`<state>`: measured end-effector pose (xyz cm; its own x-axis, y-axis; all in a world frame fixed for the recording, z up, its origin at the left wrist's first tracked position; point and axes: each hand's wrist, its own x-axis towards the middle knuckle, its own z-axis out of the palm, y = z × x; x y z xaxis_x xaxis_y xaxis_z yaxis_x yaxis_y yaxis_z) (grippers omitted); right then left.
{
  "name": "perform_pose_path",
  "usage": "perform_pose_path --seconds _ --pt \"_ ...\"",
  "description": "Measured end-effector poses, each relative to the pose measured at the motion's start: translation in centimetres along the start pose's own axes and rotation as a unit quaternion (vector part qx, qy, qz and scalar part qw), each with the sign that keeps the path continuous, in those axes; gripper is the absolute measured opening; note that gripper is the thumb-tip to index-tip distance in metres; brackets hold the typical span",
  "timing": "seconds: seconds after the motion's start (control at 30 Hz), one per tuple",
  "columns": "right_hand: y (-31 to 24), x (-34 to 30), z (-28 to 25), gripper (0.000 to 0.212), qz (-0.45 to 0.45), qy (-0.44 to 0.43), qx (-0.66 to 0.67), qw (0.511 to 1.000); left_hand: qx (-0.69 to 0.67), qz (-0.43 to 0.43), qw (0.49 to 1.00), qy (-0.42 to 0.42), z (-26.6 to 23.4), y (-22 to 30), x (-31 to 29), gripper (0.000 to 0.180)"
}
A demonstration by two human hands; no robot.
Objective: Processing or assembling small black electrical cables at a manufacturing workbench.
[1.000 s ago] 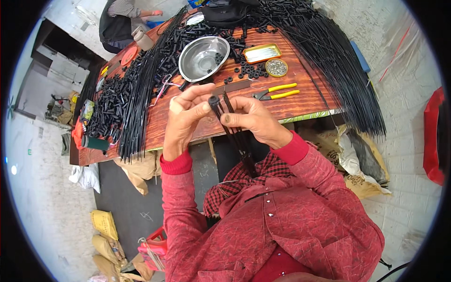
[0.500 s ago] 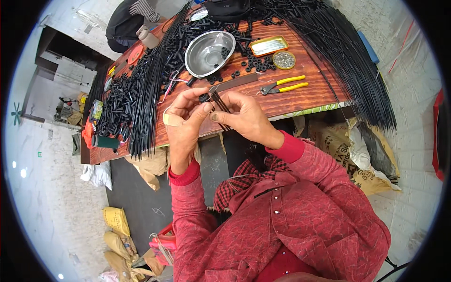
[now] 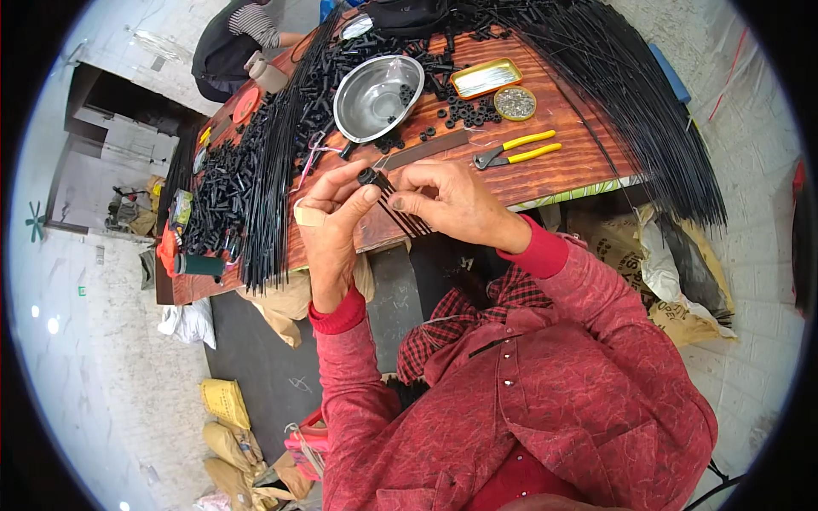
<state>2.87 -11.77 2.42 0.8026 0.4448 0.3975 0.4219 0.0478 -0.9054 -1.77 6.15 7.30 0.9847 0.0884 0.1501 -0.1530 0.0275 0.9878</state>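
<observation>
Over the table's near edge, my left hand [image 3: 326, 234], with a yellowish patch round one finger, pinches a small round black plastic piece [image 3: 368, 176] between thumb and fingers. Several thin black rods [image 3: 409, 221] slant down from that piece, fanned slightly apart. My right hand [image 3: 469, 209] is closed on the rods just below the piece, thumb laid across them. Fingers hide part of where rods and piece meet. Beyond my hands a flat dark bar [image 3: 426, 150] lies on the wooden table [image 3: 588, 170].
A steel bowl [image 3: 362, 94] holds a few black rings. Near it are a yellow tray [image 3: 456, 90] of thin metal pins, a round tin [image 3: 515, 103] and yellow-handled pliers [image 3: 524, 153]. Long rod bundles [image 3: 630, 111] and short black tubes [image 3: 213, 187] cover both sides. A person [image 3: 223, 55] bends at far left.
The black piece has tipped so its round end shows more, and the rods below it look more spread. The view has shifted slightly. The other person's forearm now shows reaching toward the table.
</observation>
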Motion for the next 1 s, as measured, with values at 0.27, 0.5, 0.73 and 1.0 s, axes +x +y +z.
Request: perform_pose_path --seconds 0.27,0.5,0.73,1.0 --pt "0.1 0.2 0.2 0.021 0.064 -0.012 0.099 0.993 -0.063 0.022 0.997 -0.032 0.2 -0.7 0.1 0.040" --pt "-0.7 -0.1 1.0 0.024 -0.020 0.090 -0.072 0.993 0.076 0.037 0.996 0.033 2.3 0.4 -1.1 0.038" --pt "-1.8 -0.1 0.8 0.031 -0.021 0.070 -0.093 0.993 0.080 0.045 0.995 0.046 2.5 0.7 -1.3 0.032" --pt "-2.1 -0.8 0.4 0.030 -0.056 0.049 -0.202 0.977 0.054 0.039 0.998 0.015 1.6 -0.1 -0.9 0.031"
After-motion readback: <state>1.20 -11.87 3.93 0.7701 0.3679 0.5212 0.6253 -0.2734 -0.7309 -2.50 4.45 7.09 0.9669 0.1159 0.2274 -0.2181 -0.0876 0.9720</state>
